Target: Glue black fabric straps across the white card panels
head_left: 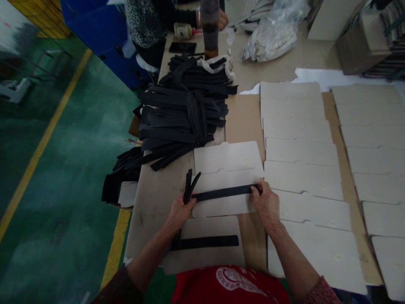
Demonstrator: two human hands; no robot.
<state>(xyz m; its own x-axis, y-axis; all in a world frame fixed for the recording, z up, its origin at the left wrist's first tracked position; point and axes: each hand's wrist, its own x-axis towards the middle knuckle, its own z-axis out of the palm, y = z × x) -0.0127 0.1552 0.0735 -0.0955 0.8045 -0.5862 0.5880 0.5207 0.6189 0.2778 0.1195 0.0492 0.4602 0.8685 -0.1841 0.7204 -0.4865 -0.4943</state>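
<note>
A black strip [223, 193] is stretched between my hands over a pale flat panel [228, 209]. My left hand [181, 211] pinches its left end and also grips a few more black strips [189, 185] that stick up past the fingers. At the strip's other end, the thumb and fingers of my right hand [266, 203] are closed on it. Nearer to me, a second black strip [207, 242] lies across another pale panel [218, 257]. Behind my left hand, a bundle of black strips [177, 118] is tied round with a strip.
Overlapping rows of pale panels [303, 169] cover the table's right side. Further back are a bottle with dark liquid [210, 29], a phone [182, 47], a glue bottle [184, 31] and a plastic bag [274, 36]. A co-worker's arm [185, 19] rests there. An open box [110, 188] stands left of the table.
</note>
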